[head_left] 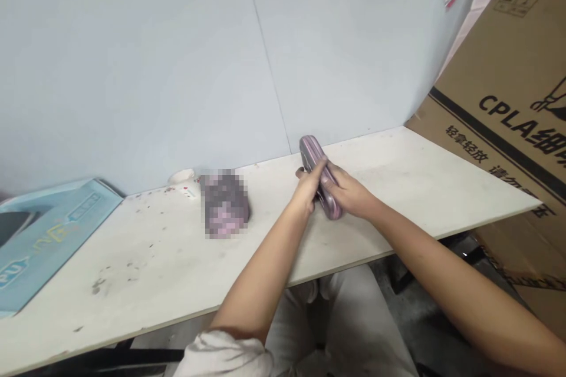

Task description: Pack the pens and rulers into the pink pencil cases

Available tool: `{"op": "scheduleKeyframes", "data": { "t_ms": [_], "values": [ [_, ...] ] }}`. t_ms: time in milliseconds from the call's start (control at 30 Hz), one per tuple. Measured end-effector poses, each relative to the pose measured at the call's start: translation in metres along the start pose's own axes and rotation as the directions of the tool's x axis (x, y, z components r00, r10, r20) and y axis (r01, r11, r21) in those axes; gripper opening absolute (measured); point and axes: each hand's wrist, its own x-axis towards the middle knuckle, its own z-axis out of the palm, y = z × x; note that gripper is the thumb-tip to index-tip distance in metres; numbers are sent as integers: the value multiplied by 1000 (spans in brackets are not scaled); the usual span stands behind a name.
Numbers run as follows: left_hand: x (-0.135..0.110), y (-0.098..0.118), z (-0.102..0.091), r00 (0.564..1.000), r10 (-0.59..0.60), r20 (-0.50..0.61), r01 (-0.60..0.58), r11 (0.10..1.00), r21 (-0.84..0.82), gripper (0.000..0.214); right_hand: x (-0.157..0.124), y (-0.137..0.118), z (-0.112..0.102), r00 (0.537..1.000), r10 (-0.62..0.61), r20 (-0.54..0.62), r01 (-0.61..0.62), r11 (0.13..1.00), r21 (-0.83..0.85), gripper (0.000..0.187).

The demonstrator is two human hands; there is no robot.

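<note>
A long, rounded purple-and-grey pencil case (pixel 315 150) is held on edge, tilted, above the white table. My left hand (pixel 307 185) grips its left side, with the thumb along the top. On the other side my right hand (pixel 351 189) is closed round it, thumb pressed on the near part. The case looks closed, and my hands hide its middle. To the left on the table rests a pinkish-purple and dark item (pixel 225 206), pixelated, so its kind cannot be made out.
Behind that item a white cup-like container (pixel 183 179) lies near the wall. A light blue printed board (pixel 53 241) lies on the table's left end. A large cardboard box (pixel 499 88) leans at the right. The table's front edge (pixel 265 287) runs above my lap.
</note>
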Motion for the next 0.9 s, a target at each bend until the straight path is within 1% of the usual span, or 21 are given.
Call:
{"op": "scheduleKeyframes", "data": {
  "t_ms": [67, 100, 133, 167, 233, 267, 300, 333, 367, 400, 433, 467, 500, 567, 600, 633, 667, 700, 767, 833, 900],
  "values": [
    [-2, -2, 5, 1000, 19, 15, -20, 994, 108, 76, 1, 3, 1, 999, -20, 38, 19, 1000, 24, 59],
    [-2, -1, 5, 1000, 15, 27, -19, 991, 132, 74, 0, 8, -1, 999, -4, 37, 2, 999, 41, 59],
    [-1, 1, 3, 999, -3, 42, -3, 990, 141, 68, -1, 16, -4, 999, 37, 21, -38, 998, 56, 59],
    [0, 4, -1, 998, -33, 61, 24, 990, 136, 60, -3, 24, -8, 995, 102, -2, -102, 992, 74, 60],
    [5, 12, -14, 989, -111, 96, 101, 989, 105, 43, -9, 43, -17, 964, 261, -44, -254, 959, 122, 61],
    [7, 15, -22, 987, -128, 99, 119, 988, 94, 36, -13, 52, -21, 945, 322, -52, -311, 938, 153, 60],
    [10, 18, -30, 991, -111, 77, 104, 990, 96, 29, -16, 59, -24, 933, 356, -52, -341, 921, 186, 59],
    [12, 19, -38, 999, -46, 27, 43, 992, 118, 26, -20, 64, -27, 926, 373, -49, -355, 910, 215, 57],
    [14, 18, -44, 998, 48, -26, -43, 986, 162, 26, -24, 68, -28, 925, 377, -45, -357, 904, 234, 55],
    [15, 16, -48, 985, 162, -62, -144, 963, 226, 29, -27, 71, -28, 926, 376, -43, -356, 902, 243, 53],
    [16, 12, -49, 961, 268, -64, -238, 925, 297, 32, -29, 72, -27, 924, 380, -49, -358, 901, 246, 53],
    [17, 6, -47, 938, 346, -31, -312, 878, 364, 36, -32, 73, -25, 920, 387, -56, -363, 898, 248, 55],
    [17, -2, -42, 922, 386, 36, -365, 831, 421, 38, -33, 73, -22, 918, 391, -65, -363, 896, 255, 57],
    [19, -17, -25, 914, 364, 178, -402, 761, 510, 45, -34, 73, -15, 923, 376, -84, -341, 900, 272, 63],
    [21, -23, -14, 913, 328, 242, -407, 722, 559, 52, -33, 73, -13, 927, 359, -103, -322, 907, 270, 65],
    [23, -27, -2, 914, 306, 266, -405, 679, 612, 60, -32, 71, -12, 932, 340, -129, -301, 920, 252, 66],
    [26, -28, 10, 922, 288, 257, -385, 641, 664, 65, -30, 69, -14, 935, 317, -158, -281, 936, 212, 67],
    [28, -26, 21, 928, 275, 252, -371, 616, 695, 68, -27, 64, -18, 936, 294, -192, -267, 951, 154, 68],
    [32, -14, 40, 921, 286, 264, -388, 615, 687, 68, -18, 47, -33, 941, 243, -236, -249, 969, 8, 69],
    [35, 7, 51, 884, 358, 301, -468, 653, 596, 63, -4, 19, -51, 949, 176, -262, -220, 964, -152, 69],
    [37, 29, 52, 837, 461, 294, -547, 706, 450, 56, 15, -14, -61, 969, 65, -239, -142, 936, -323, 70]
  ]
}}
